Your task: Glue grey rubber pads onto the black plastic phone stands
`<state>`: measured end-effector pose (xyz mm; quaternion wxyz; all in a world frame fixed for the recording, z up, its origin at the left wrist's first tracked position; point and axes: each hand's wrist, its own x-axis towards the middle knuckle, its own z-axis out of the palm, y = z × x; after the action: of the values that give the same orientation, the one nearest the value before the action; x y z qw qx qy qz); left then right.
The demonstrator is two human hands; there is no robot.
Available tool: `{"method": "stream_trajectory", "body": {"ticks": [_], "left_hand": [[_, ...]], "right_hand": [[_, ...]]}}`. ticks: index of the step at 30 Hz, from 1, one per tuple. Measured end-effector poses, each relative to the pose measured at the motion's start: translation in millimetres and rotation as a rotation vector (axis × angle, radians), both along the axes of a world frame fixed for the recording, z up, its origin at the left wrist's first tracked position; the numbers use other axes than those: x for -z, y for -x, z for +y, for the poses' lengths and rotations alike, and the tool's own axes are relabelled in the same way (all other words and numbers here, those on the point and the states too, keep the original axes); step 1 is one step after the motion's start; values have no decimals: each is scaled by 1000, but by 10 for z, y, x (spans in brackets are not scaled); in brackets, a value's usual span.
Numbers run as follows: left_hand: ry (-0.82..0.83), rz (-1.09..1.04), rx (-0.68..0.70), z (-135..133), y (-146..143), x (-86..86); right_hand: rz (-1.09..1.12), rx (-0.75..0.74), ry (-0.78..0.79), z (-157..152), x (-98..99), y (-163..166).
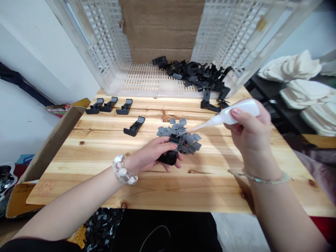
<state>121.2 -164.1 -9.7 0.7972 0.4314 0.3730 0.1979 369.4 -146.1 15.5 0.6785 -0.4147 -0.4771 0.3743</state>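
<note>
My left hand (157, 150) is closed round a black plastic clip (169, 154), held just above the table near its middle. In my right hand (249, 122) is a white squeeze bottle (240, 111), tilted so that its long thin nozzle points down and left toward the clip's upper end. Whether the tip touches the clip I cannot tell. Behind and beside the clip lies a loose pile of small grey square pads (190, 140). Further left, a black clip with a grey pad (135, 126) rests on the wood, and three similar clips (124, 106) stand in a row behind it.
A white plastic crate (112, 87) lies open toward me at the back of the wooden table (91, 168), with many black clips (199, 75) heaped inside, some spilling over its edge. Cardboard (162, 31) lines its back. Stacked white pieces (307, 91) sit on a dark shelf at right.
</note>
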Motion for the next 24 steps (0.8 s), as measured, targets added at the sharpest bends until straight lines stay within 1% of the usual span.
{"method": "stream_trajectory", "body": {"ticks": [10,17,24], "left_hand": [[-5,-32,21,7,18,43],[-12,-30,24,8,15,40],[-19,-22,19,4,6,27]], "right_hand": [[-77,-2,-14,0,26,-38],[-180,11,25,-29,17,-27],[-171,4,37,-43,7,-7]]}}
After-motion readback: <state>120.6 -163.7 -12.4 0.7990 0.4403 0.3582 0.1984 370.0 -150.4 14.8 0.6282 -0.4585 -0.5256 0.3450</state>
